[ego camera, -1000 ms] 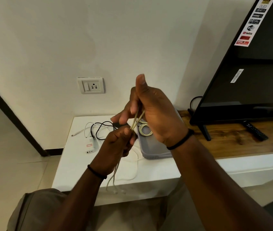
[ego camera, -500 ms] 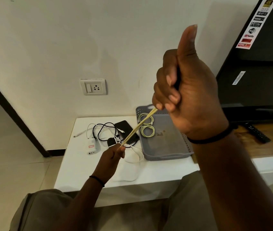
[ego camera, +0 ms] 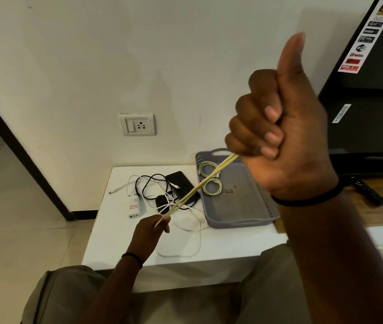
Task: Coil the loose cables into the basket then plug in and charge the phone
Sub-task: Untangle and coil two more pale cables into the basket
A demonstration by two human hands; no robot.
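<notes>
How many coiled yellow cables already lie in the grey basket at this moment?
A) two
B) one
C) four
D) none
A: two small yellow coils lie at the far left end of the grey basket, while a third yellow cable is stretched doubled between the left hand and right hand.

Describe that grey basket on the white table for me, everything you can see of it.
The basket is a shallow grey rectangular tray, plastic by its look, with perforated side walls and a handle slot at each short end. It sits flat on the white table, beside the black phone. Two coiled pale yellow cables lie at its far end; the rest is bare.
</notes>
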